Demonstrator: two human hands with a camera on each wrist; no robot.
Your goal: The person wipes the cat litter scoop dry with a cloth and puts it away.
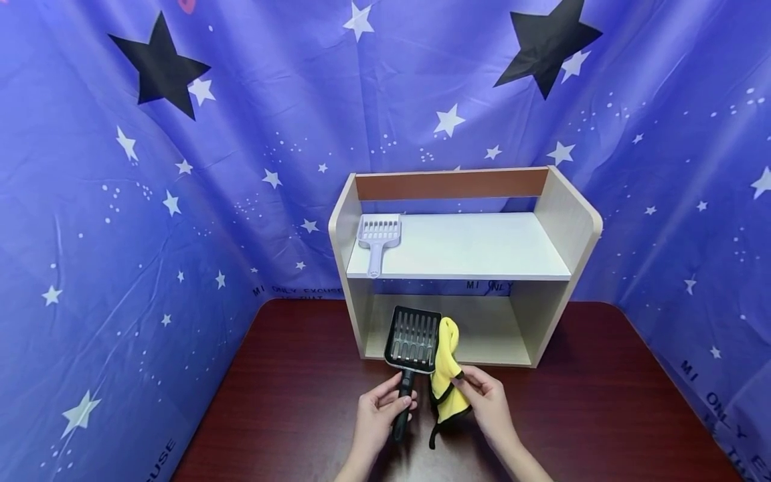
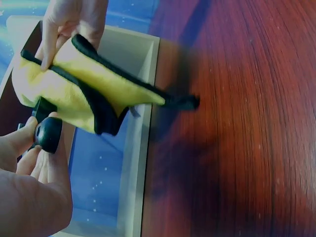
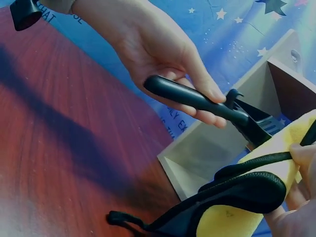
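My left hand (image 1: pixel 378 414) grips the black handle of a slotted litter scoop (image 1: pixel 407 381), its thumb on the near side. The scoop's head points away, toward the shelf. In the right hand (image 1: pixel 490 408) is a yellow cloth (image 1: pixel 447 365) with black edging and a black loop, pinched between thumb and fingers. The cloth lies against the right side of the scoop's head. From the left wrist, the cloth (image 2: pixel 74 91) hides most of the scoop. The right wrist view shows the scoop handle (image 3: pixel 185 95) lying across the left fingers.
A small two-level wooden shelf (image 1: pixel 458 271) stands at the back of the dark red table (image 1: pixel 289 402). On its upper board, at the left, lies a pale lavender slotted scoop (image 1: pixel 376 248). A blue star-patterned curtain (image 1: pixel 253 134) hangs behind and at both sides.
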